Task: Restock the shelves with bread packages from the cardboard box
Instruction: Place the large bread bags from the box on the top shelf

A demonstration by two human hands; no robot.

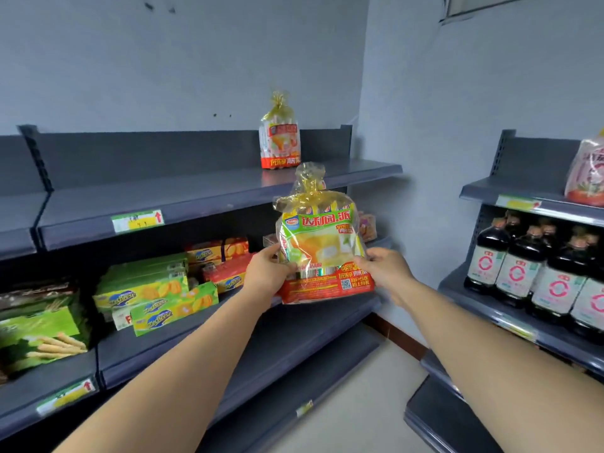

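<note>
I hold a bread package (pixel 322 243), green and red with a gold twisted top, upright in the air in front of the shelves. My left hand (pixel 266 273) grips its lower left side and my right hand (pixel 385 269) grips its lower right side. Another bread package (pixel 280 140) of the same kind stands upright on the top shelf (pixel 196 194), behind and above the held one. The cardboard box is out of view.
The middle shelf (pixel 294 325) carries green and red biscuit boxes (pixel 157 295) on the left. A second rack at right holds dark sauce bottles (pixel 536 273), with a pink package (pixel 588 174) on the shelf above them. A wall corner lies between the racks.
</note>
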